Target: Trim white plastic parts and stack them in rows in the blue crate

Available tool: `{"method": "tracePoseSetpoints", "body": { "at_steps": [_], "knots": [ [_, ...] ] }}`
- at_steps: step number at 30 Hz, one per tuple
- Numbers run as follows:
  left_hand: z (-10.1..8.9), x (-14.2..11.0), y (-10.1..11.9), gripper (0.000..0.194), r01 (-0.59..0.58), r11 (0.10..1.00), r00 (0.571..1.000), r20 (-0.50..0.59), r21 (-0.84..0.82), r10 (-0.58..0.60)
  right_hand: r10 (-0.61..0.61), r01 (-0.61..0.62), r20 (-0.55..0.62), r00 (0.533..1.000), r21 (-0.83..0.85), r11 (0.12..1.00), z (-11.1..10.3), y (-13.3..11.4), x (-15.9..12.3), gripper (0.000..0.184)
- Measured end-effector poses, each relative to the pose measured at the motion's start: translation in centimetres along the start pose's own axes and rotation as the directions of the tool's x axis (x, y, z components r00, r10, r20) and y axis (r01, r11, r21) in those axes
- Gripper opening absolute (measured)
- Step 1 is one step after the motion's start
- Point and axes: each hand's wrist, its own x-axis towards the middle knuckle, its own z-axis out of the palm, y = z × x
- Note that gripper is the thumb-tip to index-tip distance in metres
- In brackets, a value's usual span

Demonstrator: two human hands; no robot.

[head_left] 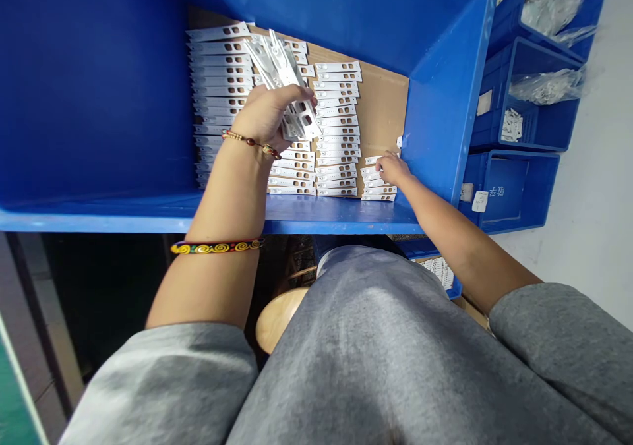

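My left hand grips a loose bunch of white perforated metal strips, fanned out and lifted above the stacks. Overlapping rows of similar strips lie on a cardboard liner inside a large blue plastic crate. One long row runs along the left, and a second stands in the middle. My right hand rests its fingertips at the top of a short third row, and the fingers hide the strips beneath them. Beaded and woven bracelets circle my left arm.
The crate's front rim runs below my forearms, and its tall blue wall stands to the right. Beyond it are more blue crates, some with plastic bags of white parts. A wooden stool sits beneath me.
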Motion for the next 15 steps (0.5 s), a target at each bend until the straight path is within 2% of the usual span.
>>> {"method": "tracePoseSetpoints", "body": {
  "at_steps": [3,5,10,15],
  "knots": [
    [-0.01,-0.05,0.0,0.017,0.0,1.0,1.0,-0.007,0.011,0.0,0.002,-0.002,-0.12,0.993,-0.001,1.0,-0.1,0.25,0.11,0.03],
    [0.0,-0.17,0.08,0.019,0.0,1.0,1.0,-0.008,-0.007,0.0,0.004,-0.004,-0.155,0.988,0.005,1.0,-0.14,0.38,0.17,0.034],
    [-0.05,-0.25,0.19,0.019,0.005,1.0,1.0,-0.014,-0.026,-0.005,0.015,-0.012,-0.097,0.995,0.028,1.0,-0.22,0.22,0.16,0.035],
    [-0.38,0.32,-0.23,0.015,-0.004,1.0,1.0,-0.017,0.003,0.004,0.002,0.004,-0.095,0.995,0.055,0.998,-0.3,-0.04,0.1,0.033]
  ]
}}
